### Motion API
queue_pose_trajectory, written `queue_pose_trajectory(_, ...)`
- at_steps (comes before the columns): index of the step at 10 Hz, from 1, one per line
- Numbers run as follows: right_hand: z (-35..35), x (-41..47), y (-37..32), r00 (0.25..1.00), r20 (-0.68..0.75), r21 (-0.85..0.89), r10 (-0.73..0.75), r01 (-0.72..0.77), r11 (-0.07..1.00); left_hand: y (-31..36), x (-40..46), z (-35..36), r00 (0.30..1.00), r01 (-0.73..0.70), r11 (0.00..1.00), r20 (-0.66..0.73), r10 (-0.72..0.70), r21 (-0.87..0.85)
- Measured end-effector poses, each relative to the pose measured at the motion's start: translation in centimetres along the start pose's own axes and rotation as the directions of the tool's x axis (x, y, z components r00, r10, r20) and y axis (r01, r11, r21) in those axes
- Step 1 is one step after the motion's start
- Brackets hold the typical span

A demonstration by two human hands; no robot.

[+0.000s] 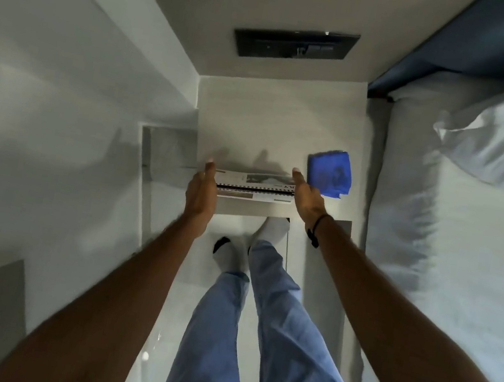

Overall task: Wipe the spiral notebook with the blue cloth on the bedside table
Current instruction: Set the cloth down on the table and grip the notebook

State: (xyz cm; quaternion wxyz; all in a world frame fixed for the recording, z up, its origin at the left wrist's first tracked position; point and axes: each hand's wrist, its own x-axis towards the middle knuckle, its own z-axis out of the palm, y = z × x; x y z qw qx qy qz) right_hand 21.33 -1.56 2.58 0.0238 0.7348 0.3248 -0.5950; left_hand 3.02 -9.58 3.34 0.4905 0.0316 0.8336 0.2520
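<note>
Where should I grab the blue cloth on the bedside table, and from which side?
Probably from above with the right hand, which is already beside it. The blue cloth lies folded and flat on the bedside table, apart from the spiral notebook, with its top and far edge free. Pinch the thick folded middle so the layers lift together.

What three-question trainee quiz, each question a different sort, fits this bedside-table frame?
1. True or false: the blue cloth is held in one of the hands.
2. Multiple choice: the cloth lies on which side of the spiral notebook? A) the bed side B) the wall side C) on top of it
3. Fill in: the left hand and right hand flank the notebook's two ___.

Key: 1 false, it lies on the bedside table; 2 A, beside the bed; 3 ends.
</note>
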Motion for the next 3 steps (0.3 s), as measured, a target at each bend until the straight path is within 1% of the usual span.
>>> queue_pose_trajectory(1, 0.6, -0.2, 0.8, 1.000, -0.004, -0.023, 0.000, 0.000, 1.000, -1.2, -0.4, -0.5, 0.999, 0.038, 0.999, 0.023, -0.038, -0.025)
queue_pose_trajectory(2, 1.2, -0.1, 1.6, 1.000, 0.005, -0.043, 0.009, -0.009, 0.999, -2.1, -0.2, -1.2, 0.998, 0.016, 1.000, 0.056, -0.015, -0.017)
queue_pose_trajectory(3, 1.0, -0.7, 1.6, 0.998, -0.047, -0.031, -0.028, 0.027, 0.999, -1.9, -0.4, -2.5, 0.996, -0.054, 0.998, 0.070, 0.052, 0.035)
